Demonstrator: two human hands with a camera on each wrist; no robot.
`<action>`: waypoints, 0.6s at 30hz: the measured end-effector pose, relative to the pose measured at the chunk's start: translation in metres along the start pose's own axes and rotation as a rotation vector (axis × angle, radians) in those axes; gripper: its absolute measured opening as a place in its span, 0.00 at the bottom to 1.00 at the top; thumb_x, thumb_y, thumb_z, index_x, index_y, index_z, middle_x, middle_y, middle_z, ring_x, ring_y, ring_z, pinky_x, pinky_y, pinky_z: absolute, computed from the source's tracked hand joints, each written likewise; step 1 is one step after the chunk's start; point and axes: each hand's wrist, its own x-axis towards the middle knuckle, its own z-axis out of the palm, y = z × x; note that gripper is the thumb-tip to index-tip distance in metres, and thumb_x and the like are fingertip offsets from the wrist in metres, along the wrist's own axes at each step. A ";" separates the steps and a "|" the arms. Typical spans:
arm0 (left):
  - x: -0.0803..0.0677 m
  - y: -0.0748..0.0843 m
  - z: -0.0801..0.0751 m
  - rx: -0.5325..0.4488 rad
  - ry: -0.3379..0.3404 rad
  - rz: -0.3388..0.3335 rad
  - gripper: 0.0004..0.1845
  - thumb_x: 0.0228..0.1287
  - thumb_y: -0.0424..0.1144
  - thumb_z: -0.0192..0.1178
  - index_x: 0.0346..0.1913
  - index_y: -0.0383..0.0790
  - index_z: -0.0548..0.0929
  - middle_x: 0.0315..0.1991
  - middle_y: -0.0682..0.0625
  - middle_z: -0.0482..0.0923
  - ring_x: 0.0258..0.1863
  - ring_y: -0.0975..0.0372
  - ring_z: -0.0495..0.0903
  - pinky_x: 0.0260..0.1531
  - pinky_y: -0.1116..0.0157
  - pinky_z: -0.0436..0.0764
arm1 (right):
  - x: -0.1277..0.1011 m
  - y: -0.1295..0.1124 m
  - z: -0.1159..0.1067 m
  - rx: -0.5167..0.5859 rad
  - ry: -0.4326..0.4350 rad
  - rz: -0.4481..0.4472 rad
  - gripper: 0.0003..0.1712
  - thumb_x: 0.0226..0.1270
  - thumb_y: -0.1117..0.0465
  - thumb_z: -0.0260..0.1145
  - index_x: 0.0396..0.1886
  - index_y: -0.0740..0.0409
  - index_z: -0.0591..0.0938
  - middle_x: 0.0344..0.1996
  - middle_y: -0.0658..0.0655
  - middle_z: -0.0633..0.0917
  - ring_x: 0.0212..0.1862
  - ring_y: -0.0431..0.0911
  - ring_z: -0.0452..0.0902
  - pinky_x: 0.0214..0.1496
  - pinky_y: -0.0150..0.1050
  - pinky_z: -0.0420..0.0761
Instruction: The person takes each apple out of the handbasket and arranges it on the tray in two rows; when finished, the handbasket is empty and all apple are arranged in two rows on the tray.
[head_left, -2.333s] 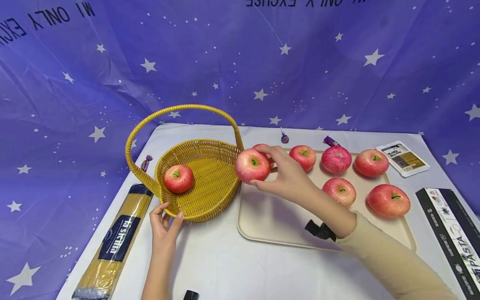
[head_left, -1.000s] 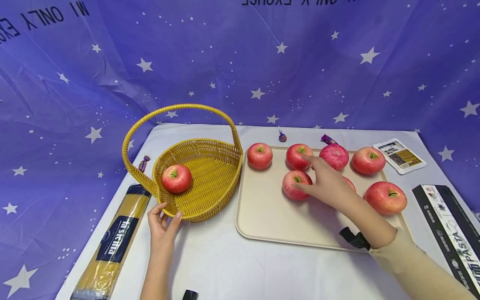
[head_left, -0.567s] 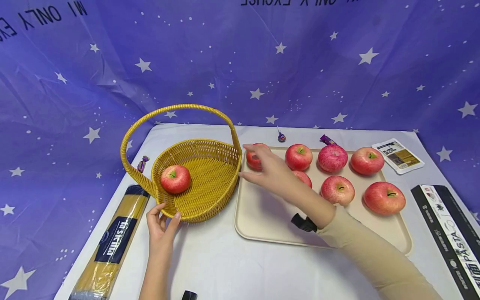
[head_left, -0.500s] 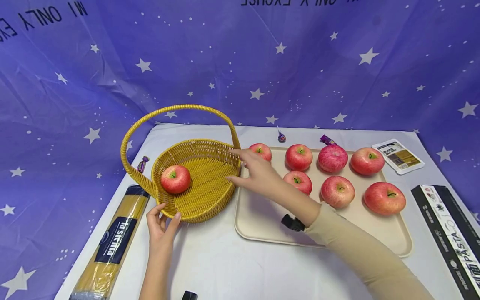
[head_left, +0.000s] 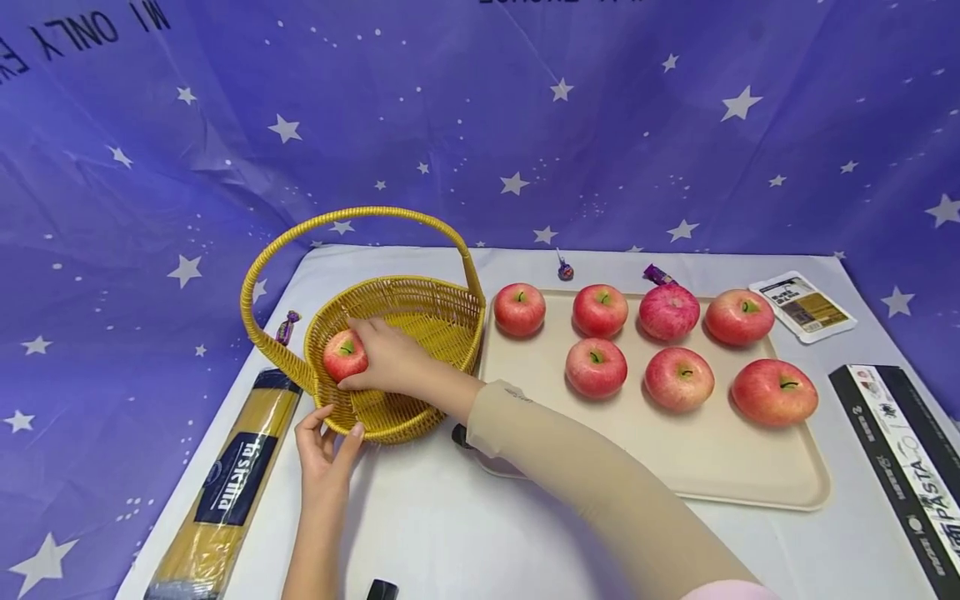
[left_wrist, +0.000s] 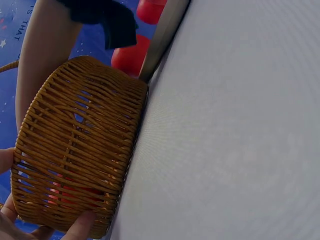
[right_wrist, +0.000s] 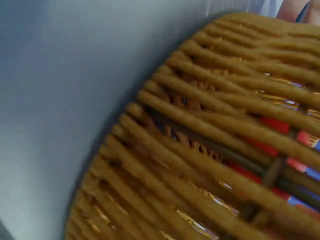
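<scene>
The right hand [head_left: 387, 360] is reached into the yellow wicker basket [head_left: 420, 307], where its fingers are laid around a red apple [head_left: 343, 355] resting on the basket floor near the left wall. The thumb and fingers appear curled about the fruit's right side, though the contact on its far side is hidden and how firmly it is held cannot be told. From the right wrist view only the woven wall [right_wrist: 210, 140] is seen close up and blurred, with red showing through the gaps.

The left hand [head_left: 324, 446] is held at the near rim of the basket, with its thumb and fingertips pinched on the woven edge; in the left wrist view a fingertip [left_wrist: 80, 225] is seen pressed against the foot of the basket wall [left_wrist: 75, 150].

The basket stands on a white tablecloth [head_left: 450, 517], touching or just beside a beige tray [head_left: 675, 467] to its right. Seven more apples are set on the tray, four in the far row [head_left: 519, 307] and three in the near row [head_left: 596, 367]. A packet of spaghetti [head_left: 225, 492] is laid to the left of the basket, a black pasta box [head_left: 907, 467] at the right edge, and a small packet [head_left: 804, 305] beyond the tray. Wrapped sweets [head_left: 565, 270] are scattered near the far edge of the table.
</scene>
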 end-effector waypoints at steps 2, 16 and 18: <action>0.000 -0.001 0.000 -0.003 -0.002 0.000 0.26 0.69 0.28 0.54 0.62 0.41 0.54 0.71 0.47 0.44 0.72 0.49 0.49 0.51 0.78 0.74 | 0.005 -0.001 0.004 -0.025 -0.014 0.020 0.56 0.51 0.39 0.74 0.74 0.54 0.59 0.63 0.56 0.71 0.59 0.47 0.71 0.60 0.38 0.74; 0.000 0.000 0.000 -0.010 0.004 -0.002 0.25 0.69 0.28 0.54 0.61 0.43 0.56 0.71 0.47 0.44 0.72 0.48 0.49 0.51 0.78 0.74 | 0.008 0.004 0.005 -0.068 0.041 0.031 0.42 0.48 0.41 0.76 0.59 0.57 0.74 0.49 0.53 0.76 0.45 0.43 0.76 0.47 0.33 0.78; 0.000 -0.001 0.000 -0.015 0.000 -0.003 0.25 0.69 0.28 0.54 0.61 0.43 0.56 0.71 0.46 0.43 0.72 0.48 0.48 0.51 0.78 0.74 | 0.008 0.005 0.005 -0.069 0.047 0.035 0.42 0.48 0.40 0.76 0.58 0.57 0.74 0.48 0.52 0.76 0.44 0.42 0.76 0.46 0.32 0.78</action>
